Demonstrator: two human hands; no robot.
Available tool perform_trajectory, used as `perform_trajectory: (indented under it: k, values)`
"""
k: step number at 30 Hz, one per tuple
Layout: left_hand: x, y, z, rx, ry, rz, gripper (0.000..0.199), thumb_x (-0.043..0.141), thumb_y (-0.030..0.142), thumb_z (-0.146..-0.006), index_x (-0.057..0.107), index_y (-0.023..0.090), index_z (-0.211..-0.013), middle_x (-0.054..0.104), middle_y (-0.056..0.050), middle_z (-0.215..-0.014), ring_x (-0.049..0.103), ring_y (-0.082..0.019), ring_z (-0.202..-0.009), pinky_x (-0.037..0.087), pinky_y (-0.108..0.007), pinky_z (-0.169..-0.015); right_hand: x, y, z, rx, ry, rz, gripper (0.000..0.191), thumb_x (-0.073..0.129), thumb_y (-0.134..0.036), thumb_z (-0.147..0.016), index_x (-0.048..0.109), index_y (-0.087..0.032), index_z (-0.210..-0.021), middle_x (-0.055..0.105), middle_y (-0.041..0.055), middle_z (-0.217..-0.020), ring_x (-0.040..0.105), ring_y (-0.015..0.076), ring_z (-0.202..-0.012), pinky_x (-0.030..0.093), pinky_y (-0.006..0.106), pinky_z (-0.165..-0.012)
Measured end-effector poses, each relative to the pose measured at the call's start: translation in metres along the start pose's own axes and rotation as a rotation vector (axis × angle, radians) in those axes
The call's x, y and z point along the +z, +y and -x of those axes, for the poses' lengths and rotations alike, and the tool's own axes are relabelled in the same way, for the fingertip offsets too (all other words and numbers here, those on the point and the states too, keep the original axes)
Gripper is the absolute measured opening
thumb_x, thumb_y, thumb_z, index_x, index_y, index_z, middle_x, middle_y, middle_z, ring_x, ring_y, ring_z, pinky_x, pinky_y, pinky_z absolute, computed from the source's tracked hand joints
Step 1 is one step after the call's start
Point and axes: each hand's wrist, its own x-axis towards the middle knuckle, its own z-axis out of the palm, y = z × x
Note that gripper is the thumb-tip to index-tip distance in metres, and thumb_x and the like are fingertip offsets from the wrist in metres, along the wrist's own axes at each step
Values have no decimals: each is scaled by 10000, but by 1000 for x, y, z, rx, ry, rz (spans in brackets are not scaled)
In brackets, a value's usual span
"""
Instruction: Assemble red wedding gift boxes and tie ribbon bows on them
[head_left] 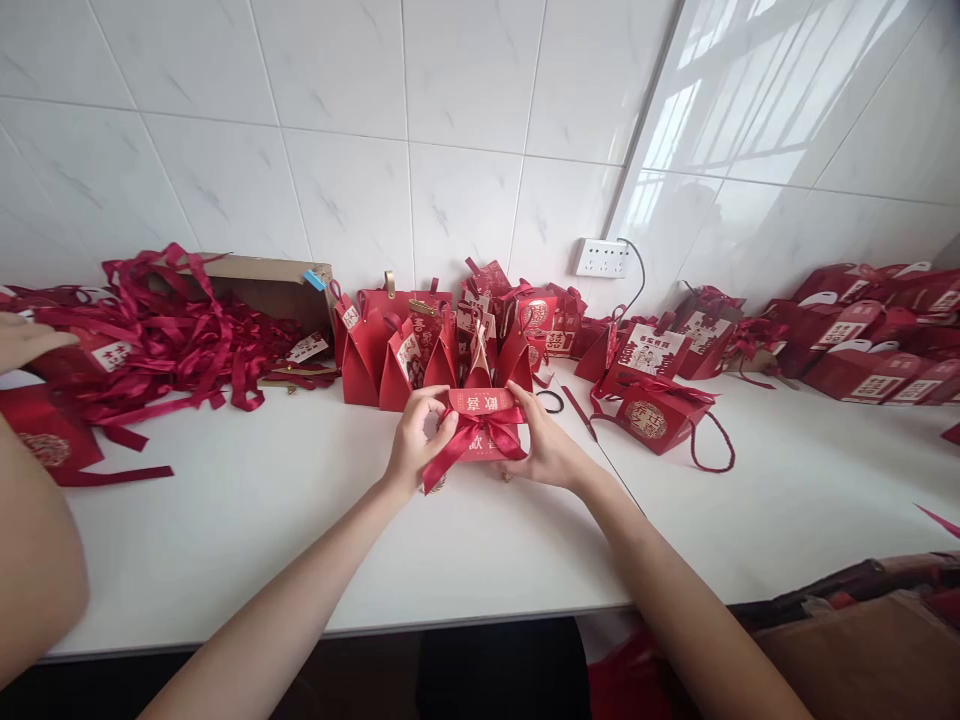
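Observation:
A small red gift box point(489, 445) with gold characters and a dark red ribbon bow is held between my two hands over the white table point(225, 560). My left hand point(421, 437) grips its left side, thumb near the bow. On the right side, my right hand point(541, 440) has its fingers wrapped round the box edge. Just behind the box stands a row of peaked red boxes point(362, 350) with loops on top.
A cardboard box point(262, 290) and a heap of red ribbons point(202, 340) lie at the left, beside another person's arm point(34, 540). Red boxes point(660, 412) and a stack point(862, 375) stand right. A power strip point(601, 258) is on the tiled wall.

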Motion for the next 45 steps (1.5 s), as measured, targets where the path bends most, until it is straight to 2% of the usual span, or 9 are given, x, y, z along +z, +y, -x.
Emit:
perform_trajectory:
  k: [5,9,11,22,27,31,35,39,45]
  values:
    - [-5,13,-1,186,134,-32,123,577,193,-836,487,188,-754,551,-29,-897,586,-138,-865,503,-274,-760,15,-3,-2,-23,130,-47,998,774,-333,-609,173,-175,-1391,386,188,-1274,478,309,-1161,473,492,-938]
    - [-5,25,3,443,35,-34,105,622,152,-815,525,191,-818,512,-9,-808,553,-126,-779,496,-255,-692,22,-2,-4,-77,222,17,984,774,-331,-605,182,-165,-1373,386,200,-1260,433,336,-1203,463,518,-941]
    - [-4,26,5,490,-12,-42,92,620,152,-819,537,190,-825,510,-11,-794,544,-135,-775,496,-269,-690,23,-2,-5,-89,242,30,952,755,-324,-629,180,-162,-1370,384,206,-1270,425,338,-1217,453,526,-951]
    - [-7,21,3,497,-20,-65,114,647,133,-794,548,184,-818,536,-9,-750,547,-140,-739,502,-298,-690,26,2,-7,-101,260,-66,966,765,-388,-639,185,-187,-1385,369,190,-1321,417,313,-1255,466,486,-972]
    - [-10,15,0,551,-14,-61,116,664,135,-773,579,201,-817,584,-9,-746,577,-158,-723,502,-313,-692,26,2,-10,-98,265,-29,1094,802,-408,-578,125,-167,-1404,362,186,-1347,393,287,-1286,432,434,-1029]
    - [-5,4,0,535,-5,-43,86,635,168,-792,581,235,-791,584,10,-736,575,-174,-712,492,-354,-702,27,4,-14,-38,206,22,1179,814,-410,-550,52,-182,-1421,322,193,-1382,366,273,-1309,435,416,-1030]
    - [-2,3,1,518,-2,-44,73,619,178,-803,573,232,-786,575,4,-726,567,-178,-714,482,-364,-703,26,3,-15,-55,208,36,1143,793,-403,-583,46,-195,-1422,305,186,-1391,340,254,-1325,424,405,-1043]
    - [-4,8,-1,558,-14,-42,124,654,131,-776,570,212,-818,580,5,-730,572,-157,-697,490,-328,-689,24,3,-12,-98,219,0,1072,794,-379,-585,132,-177,-1404,324,186,-1355,341,270,-1319,377,434,-1077]
    - [-6,18,-1,560,-16,-64,109,647,138,-792,556,194,-814,580,12,-690,565,-134,-670,484,-295,-668,22,-1,-7,-84,218,-64,936,774,-357,-629,228,-220,-1377,315,165,-1334,345,284,-1312,397,475,-1054]
